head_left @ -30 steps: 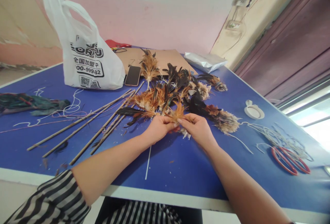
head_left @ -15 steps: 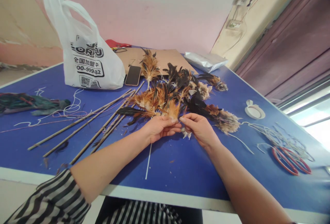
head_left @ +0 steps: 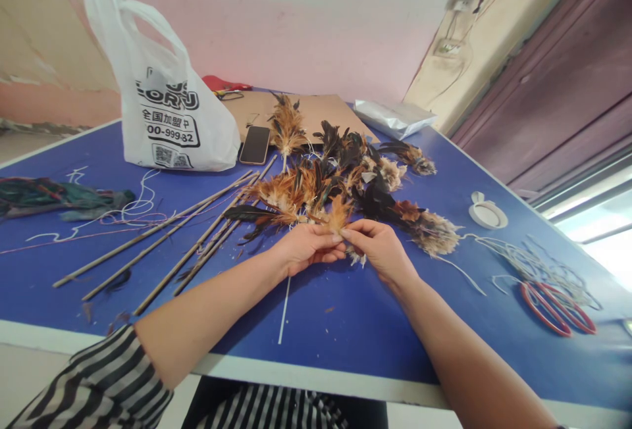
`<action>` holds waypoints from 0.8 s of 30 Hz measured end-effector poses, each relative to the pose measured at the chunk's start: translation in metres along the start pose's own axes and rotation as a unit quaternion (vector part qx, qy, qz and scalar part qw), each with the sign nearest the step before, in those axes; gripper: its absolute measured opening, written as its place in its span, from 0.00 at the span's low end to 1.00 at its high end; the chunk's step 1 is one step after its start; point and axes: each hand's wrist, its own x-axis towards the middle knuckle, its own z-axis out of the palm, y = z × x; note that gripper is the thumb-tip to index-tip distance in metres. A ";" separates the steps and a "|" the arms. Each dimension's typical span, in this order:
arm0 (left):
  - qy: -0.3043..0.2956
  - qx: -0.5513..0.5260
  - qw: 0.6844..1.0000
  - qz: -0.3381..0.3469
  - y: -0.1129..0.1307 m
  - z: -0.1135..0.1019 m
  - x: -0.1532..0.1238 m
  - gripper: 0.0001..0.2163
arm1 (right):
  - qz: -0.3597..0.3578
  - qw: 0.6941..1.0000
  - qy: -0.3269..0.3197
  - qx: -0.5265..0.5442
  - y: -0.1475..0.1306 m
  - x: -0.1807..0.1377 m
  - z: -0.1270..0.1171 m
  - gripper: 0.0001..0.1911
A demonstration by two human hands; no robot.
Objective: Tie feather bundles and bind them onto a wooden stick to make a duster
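Note:
Near the middle of the blue table, my left hand [head_left: 312, 245] pinches the base of a small orange-brown feather tuft [head_left: 339, 213] between thumb and fingers. My right hand [head_left: 375, 245] meets it from the right, its thumb and forefinger closed on the same base. The fingertips of both hands nearly touch. Just behind them lies a pile of orange and black feathers [head_left: 291, 185]. To the right of my right hand is a bundle of dark feathers with fluffy beige ends [head_left: 437, 233]. A thin white strip [head_left: 284, 310] lies below my left wrist.
Several thin sticks [head_left: 162, 235] lie at left, near a white plastic bag [head_left: 180, 113] and a phone [head_left: 255, 145]. Red-handled scissors [head_left: 557, 308], tangled string [head_left: 538, 261] and a tape roll [head_left: 488, 212] are at right. Cardboard [head_left: 326, 106] lies at the back.
My right hand has shifted slightly left, and its thumb and forefinger now close on the tuft's base beside my left fingertips. The tuft stands a little more to the right. My left hand has hardly moved.

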 end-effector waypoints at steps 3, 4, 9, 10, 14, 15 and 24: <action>0.005 0.049 0.997 0.052 -0.001 -0.001 0.001 0.09 | -0.001 1.000 -0.015 0.010 -0.001 0.000 -0.001 0.13; 0.002 0.070 0.995 0.076 -0.002 -0.001 0.002 0.10 | 0.001 0.999 -0.027 0.018 -0.002 0.000 -0.002 0.14; -0.024 0.159 0.976 0.149 -0.005 0.000 0.003 0.12 | 0.011 0.995 -0.077 0.061 -0.006 -0.004 -0.001 0.15; -0.025 0.159 0.975 0.151 -0.006 0.001 0.003 0.12 | 0.008 0.995 -0.071 0.064 -0.005 -0.004 0.000 0.14; -0.017 0.133 0.981 0.140 -0.008 0.005 0.003 0.10 | -0.010 0.996 -0.039 0.078 0.000 -0.002 0.003 0.12; -0.011 0.132 0.981 0.140 -0.008 0.005 0.003 0.09 | -0.018 0.996 -0.032 0.079 0.002 -0.001 0.003 0.12; 0.010 0.249 0.941 0.228 -0.010 0.000 0.005 0.08 | -0.044 0.997 -0.015 0.054 0.007 0.002 0.006 0.13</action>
